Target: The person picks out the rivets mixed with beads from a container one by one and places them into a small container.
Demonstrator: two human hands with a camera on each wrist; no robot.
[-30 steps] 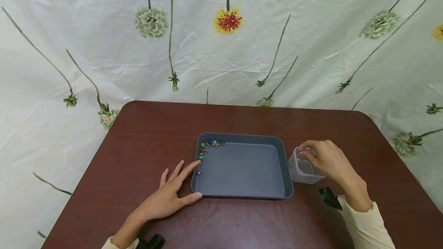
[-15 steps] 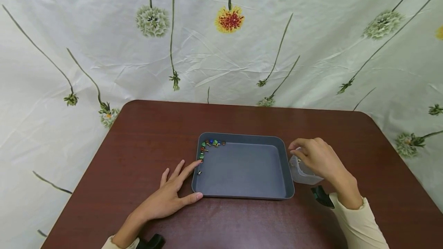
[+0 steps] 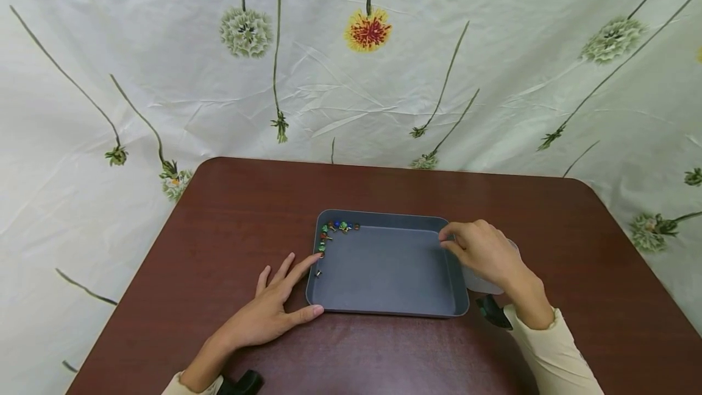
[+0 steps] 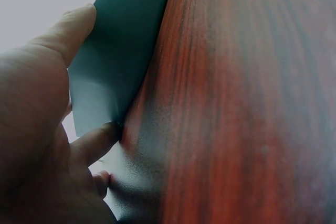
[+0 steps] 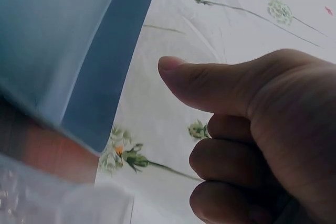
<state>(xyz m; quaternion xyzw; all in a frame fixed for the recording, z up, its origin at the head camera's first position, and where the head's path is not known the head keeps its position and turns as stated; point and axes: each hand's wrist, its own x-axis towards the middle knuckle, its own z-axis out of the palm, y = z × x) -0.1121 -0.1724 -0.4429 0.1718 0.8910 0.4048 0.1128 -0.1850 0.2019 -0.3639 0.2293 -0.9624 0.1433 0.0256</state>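
Observation:
A grey rectangular tray (image 3: 386,267) lies on the table. Small shiny pieces (image 3: 322,236) in green, red, blue and gold line its left side and back left corner. A single metallic piece (image 3: 318,274) lies lower down that side. My left hand (image 3: 263,316) is spread at the tray's left, index fingertip by the lowest coloured piece and thumb at the front left corner. Above the tray's right edge my right hand (image 3: 485,255) pinches a small item with thumb and index finger, hidden by the fingertips. In the right wrist view, the other fingers (image 5: 223,156) are curled.
A clear plastic container (image 3: 482,282) stands against the tray's right side, partly hidden by my right hand; small pieces (image 5: 8,198) show through it. The dark red-brown table (image 3: 263,200) ends at the back before a white flowered cloth (image 3: 307,78).
My right hand has come up out of the clear container and moved left to the tray's right edge, fingertips together. My left hand keeps its place at the tray.

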